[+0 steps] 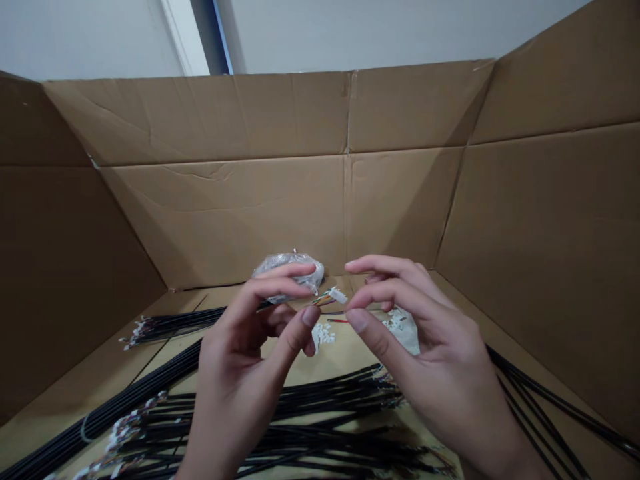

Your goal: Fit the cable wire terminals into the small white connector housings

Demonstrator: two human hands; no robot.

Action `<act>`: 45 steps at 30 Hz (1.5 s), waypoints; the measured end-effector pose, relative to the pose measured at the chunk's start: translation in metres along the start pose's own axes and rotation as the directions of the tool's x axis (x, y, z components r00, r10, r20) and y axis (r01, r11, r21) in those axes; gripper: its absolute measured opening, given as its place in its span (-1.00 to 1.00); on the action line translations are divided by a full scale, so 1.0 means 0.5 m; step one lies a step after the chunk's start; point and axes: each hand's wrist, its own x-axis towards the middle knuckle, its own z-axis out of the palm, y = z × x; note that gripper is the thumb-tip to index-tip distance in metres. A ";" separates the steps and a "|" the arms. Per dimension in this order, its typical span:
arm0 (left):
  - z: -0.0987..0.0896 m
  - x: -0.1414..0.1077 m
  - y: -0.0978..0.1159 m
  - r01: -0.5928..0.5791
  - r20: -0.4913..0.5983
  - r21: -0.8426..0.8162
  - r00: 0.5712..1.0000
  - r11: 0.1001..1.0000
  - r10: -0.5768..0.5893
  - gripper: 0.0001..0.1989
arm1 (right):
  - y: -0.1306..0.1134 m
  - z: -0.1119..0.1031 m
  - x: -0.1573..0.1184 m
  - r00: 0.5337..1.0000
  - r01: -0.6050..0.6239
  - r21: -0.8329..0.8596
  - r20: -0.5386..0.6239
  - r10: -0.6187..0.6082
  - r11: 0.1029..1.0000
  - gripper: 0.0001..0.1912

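The left hand (270,333) is raised in the middle of the view, its grip closed on thin multicoloured wires (324,298), orange and green among them, pinched near the thumb tip. At the end of these wires, a small white rectangular plastic connector (338,295) sits in the gap between the two hands. Any marking on it is too small to read.

The right hand (425,327) is just beside the connector, thumb and index fingertips nearly meeting; whether its grip grasps anything cannot be told.

Behind the hands, a crumpled clear plastic bag (295,261) lies near the back brown cardboard wall (225,207); its print, if any, is blurred. Below the connector, a loose pile of small white plastic pieces (326,335) rests on the tan cardboard base (210,360), and more white bits lie beyond the right hand.

Long black cables with coloured wire ends (330,443) spread across the foreground. At left runs a bundle of black cables (155,373), bound by a pale loop (86,430).
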 end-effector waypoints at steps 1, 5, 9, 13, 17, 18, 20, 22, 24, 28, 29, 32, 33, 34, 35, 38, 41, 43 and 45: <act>0.001 -0.003 0.000 -0.038 -0.009 0.025 0.999 0.999 0.038 -0.89 | 0.001 0.001 0.000 1.000 -0.012 0.003 -0.011 0.012 1.000 -0.87; 0.000 -0.010 -0.002 -0.256 0.054 0.220 0.967 0.941 0.251 -0.81 | 0.003 0.004 0.000 0.998 -0.048 0.024 -0.044 0.049 0.999 -0.87; 0.003 -0.014 -0.004 -0.392 0.079 0.366 0.917 0.844 0.392 -0.75 | 0.005 0.008 0.000 0.996 -0.057 0.067 -0.061 0.061 0.996 -0.87; 0.010 -0.018 -0.003 -0.464 0.064 0.452 0.869 0.762 0.491 -0.76 | 0.002 0.008 -0.002 0.996 -0.076 0.132 -0.026 0.080 0.988 -0.88; 0.011 -0.018 0.000 -0.495 0.084 0.513 0.842 0.701 0.533 -0.77 | -0.005 0.002 -0.005 0.997 -0.072 0.174 0.005 0.072 0.982 -0.87; 0.011 -0.018 0.000 -0.506 0.099 0.527 0.834 0.683 0.542 -0.78 | -0.006 0.001 -0.006 0.997 -0.079 0.178 0.012 0.078 0.981 -0.87; 0.008 -0.017 0.001 -0.527 0.138 0.551 0.822 0.646 0.553 -0.79 | -0.008 -0.003 -0.005 0.995 -0.102 0.191 0.033 0.097 0.976 -0.87; 0.005 -0.016 0.003 -0.550 0.166 0.567 0.806 0.613 0.569 -0.79 | -0.008 -0.006 -0.003 0.990 -0.133 0.209 0.065 0.122 0.969 -0.88; 0.001 -0.015 0.005 -0.572 0.199 0.571 0.792 0.589 0.577 -0.79 | -0.007 -0.008 -0.001 0.986 -0.160 0.232 0.092 0.142 0.959 -0.89; -0.011 -0.016 0.009 -0.608 0.273 0.579 0.772 0.543 0.574 -0.78 | -0.008 -0.011 -0.003 0.980 -0.183 0.250 0.123 0.156 0.951 -0.90; -0.013 -0.017 0.010 -0.609 0.275 0.585 0.770 0.536 0.576 -0.79 | -0.010 -0.013 -0.005 0.979 -0.187 0.252 0.131 0.158 0.950 -0.90; -0.015 -0.018 0.013 -0.600 0.270 0.588 0.778 0.542 0.568 -0.82 | -0.015 -0.018 -0.009 0.978 -0.200 0.263 0.113 0.176 0.944 -0.93; -0.014 -0.018 0.014 -0.597 0.273 0.583 0.783 0.551 0.559 -0.82 | -0.017 -0.020 -0.009 0.979 -0.201 0.266 0.095 0.182 0.943 -0.93; -0.014 -0.017 0.014 -0.597 0.282 0.575 0.786 0.559 0.550 -0.83 | -0.018 -0.020 -0.009 0.980 -0.196 0.268 0.079 0.181 0.943 -0.93; -0.013 -0.017 0.014 -0.598 0.296 0.567 0.790 0.567 0.537 -0.83 | -0.018 -0.020 -0.009 0.982 -0.190 0.268 0.070 0.178 0.945 -0.94; -0.011 -0.014 0.013 -0.613 0.311 0.535 0.782 0.581 0.539 -0.83 | -0.014 -0.018 -0.006 0.985 -0.171 0.267 0.060 0.160 0.948 -0.95; -0.010 -0.012 0.013 -0.623 0.323 0.530 0.775 0.575 0.543 -0.82 | -0.009 -0.015 -0.006 0.987 -0.162 0.247 0.045 0.155 0.955 -0.91; -0.009 -0.013 0.014 -0.615 0.317 0.535 0.781 0.579 0.538 -0.83 | -0.008 -0.013 -0.008 0.991 -0.136 0.229 0.037 0.131 0.964 -0.89; -0.007 -0.014 0.014 -0.607 0.304 0.530 0.788 0.592 0.535 -0.83 | -0.008 -0.011 -0.010 0.997 -0.076 0.194 0.002 0.077 0.978 -0.88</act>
